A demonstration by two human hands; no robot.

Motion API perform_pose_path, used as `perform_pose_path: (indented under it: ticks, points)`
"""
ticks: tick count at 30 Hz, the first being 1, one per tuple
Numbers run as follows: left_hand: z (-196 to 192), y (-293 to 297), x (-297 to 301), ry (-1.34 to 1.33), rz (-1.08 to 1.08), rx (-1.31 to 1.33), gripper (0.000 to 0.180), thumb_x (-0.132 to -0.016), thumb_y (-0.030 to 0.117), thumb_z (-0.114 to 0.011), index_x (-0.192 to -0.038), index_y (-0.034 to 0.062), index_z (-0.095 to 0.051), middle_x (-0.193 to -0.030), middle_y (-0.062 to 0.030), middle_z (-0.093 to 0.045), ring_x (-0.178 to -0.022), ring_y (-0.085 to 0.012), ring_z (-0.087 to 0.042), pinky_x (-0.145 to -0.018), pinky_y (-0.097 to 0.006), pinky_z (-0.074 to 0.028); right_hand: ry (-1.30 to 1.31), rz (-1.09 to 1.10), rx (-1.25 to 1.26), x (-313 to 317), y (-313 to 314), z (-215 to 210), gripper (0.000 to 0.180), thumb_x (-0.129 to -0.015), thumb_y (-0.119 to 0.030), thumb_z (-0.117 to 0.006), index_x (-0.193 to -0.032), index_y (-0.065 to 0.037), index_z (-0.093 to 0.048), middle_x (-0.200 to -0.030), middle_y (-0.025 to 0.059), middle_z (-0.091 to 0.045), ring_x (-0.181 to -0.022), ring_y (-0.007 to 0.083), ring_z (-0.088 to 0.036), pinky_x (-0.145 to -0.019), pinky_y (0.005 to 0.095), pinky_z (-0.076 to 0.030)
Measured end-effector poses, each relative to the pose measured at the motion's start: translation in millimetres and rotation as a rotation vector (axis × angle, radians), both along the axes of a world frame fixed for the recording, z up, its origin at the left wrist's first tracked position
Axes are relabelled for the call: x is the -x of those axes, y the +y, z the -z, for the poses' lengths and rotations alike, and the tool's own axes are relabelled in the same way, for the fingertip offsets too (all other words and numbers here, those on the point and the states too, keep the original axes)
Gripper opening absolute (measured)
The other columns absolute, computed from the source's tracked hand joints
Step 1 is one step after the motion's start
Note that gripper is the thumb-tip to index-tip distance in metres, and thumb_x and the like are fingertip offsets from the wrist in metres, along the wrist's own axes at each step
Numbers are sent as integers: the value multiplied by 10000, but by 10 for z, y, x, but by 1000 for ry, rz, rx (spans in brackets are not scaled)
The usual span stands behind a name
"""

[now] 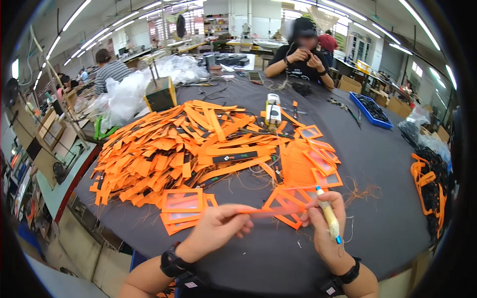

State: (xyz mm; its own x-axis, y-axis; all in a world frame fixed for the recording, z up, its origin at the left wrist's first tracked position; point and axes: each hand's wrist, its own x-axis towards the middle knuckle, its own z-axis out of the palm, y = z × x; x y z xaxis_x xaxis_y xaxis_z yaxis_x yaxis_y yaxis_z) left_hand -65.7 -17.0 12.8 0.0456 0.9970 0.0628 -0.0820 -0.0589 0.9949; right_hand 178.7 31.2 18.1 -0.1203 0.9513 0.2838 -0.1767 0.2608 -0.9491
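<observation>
Pinched between the fingers of my left hand (214, 229) is one end of an orange-edged clear window piece (273, 213), seen nearly edge-on. My right hand (325, 243) grips a pen-shaped tool (329, 216) with blue ends and a pale, taped-looking body. Its fingertips are also at the other end of the window piece. Under and beyond the piece lie loose orange window frames (280, 199). By my left hand is a small stack of similar frames (183, 202). A neat orange stack (297, 166) stands beyond my right hand.
A large heap of orange strips (154, 149) covers the left of the dark table (375, 238). Behind it stand a white bottle-like object (273, 111) and a box (161, 94). A blue tray (371, 110) holds black parts. A co-worker (301, 54) sits opposite. Loose threads (360, 191) lie right.
</observation>
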Motion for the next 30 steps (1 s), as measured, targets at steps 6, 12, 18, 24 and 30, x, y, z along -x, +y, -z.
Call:
perform_pose_path:
  ticks: [6, 12, 18, 24, 30]
  points:
    - [-256, -303, 817, 865, -549, -460, 307, -746, -92, -573, -1014, 11, -679, -881, -124, -680, -757, -211, -647, -683, -281, -500, 49, 61, -116, -221, 116, -217, 179, -922, -11, -490, -1086, -62, -440, -853, 71, -584, -684, 112, -563, -615, 229, -461]
    - [-249, -328, 1034, 1392, -461, -410, 372, -700, -109, -542, -1034, 5, -660, -1112, -160, -592, -996, -335, -561, -841, -378, -479, 360, 89, 28, -547, 179, -643, 184, -949, -119, -538, -1116, -55, -492, -803, 50, -590, -643, 104, -563, -560, 215, -452]
    - [-222, 357, 124, 1018, 139, -555, 288, -791, 45, -639, -1079, 27, -635, -1055, -135, -595, -948, -298, -585, -809, -363, -482, 386, 35, 109, -592, 191, -604, 250, -969, -187, -527, -1157, -22, -525, -742, 41, -574, -617, 106, -552, -556, 228, -458]
    - [138, 983, -368, 868, 81, -482, 340, -807, 121, -680, -1108, 0, -580, -932, -148, -610, -869, -306, -617, -756, -365, -493, 297, 26, -42, -569, 223, -281, 245, -971, -217, -533, -1066, 2, -591, -675, 28, -526, -614, 122, -522, -565, 254, -425]
    - [185, 1036, -351, 702, 206, -78, 309, -822, 93, -681, -1084, -19, -561, -784, -63, -581, -678, -145, -589, -609, -277, -480, 233, -21, 64, -533, 220, -61, 226, -957, -200, -561, -1042, 0, -623, -687, 22, -544, -626, 103, -522, -575, 245, -423]
